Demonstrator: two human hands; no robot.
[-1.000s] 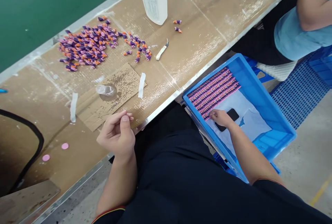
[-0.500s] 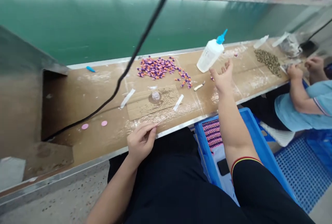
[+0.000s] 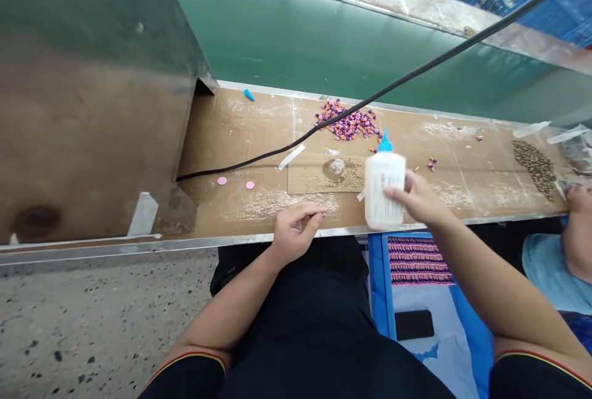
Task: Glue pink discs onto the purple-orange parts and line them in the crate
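Observation:
My right hand [image 3: 419,198] grips a white plastic bottle [image 3: 385,192] with a blue nozzle, upright over the front part of the bench. Near the bench edge, my left hand [image 3: 298,229] has its fingers pressed together; anything between them is too small to make out. A clear lump [image 3: 337,168] rests on a cardboard piece [image 3: 303,178] beyond my hands. Behind it lies a pile of small purple, orange and pink pieces [image 3: 346,123].
Two pink discs [image 3: 250,185] and a blue cap [image 3: 248,95] lie at left. A black cable [image 3: 287,151] crosses the bench. Below at right is a blue crate [image 3: 379,288] with rows of pieces and a black phone [image 3: 414,325]. Another person's hand [image 3: 579,198] is at far right.
My right hand has taken hold of the bottle and brought it nearer, to the bench front. The head view has turned left. My left hand keeps its pinched pose.

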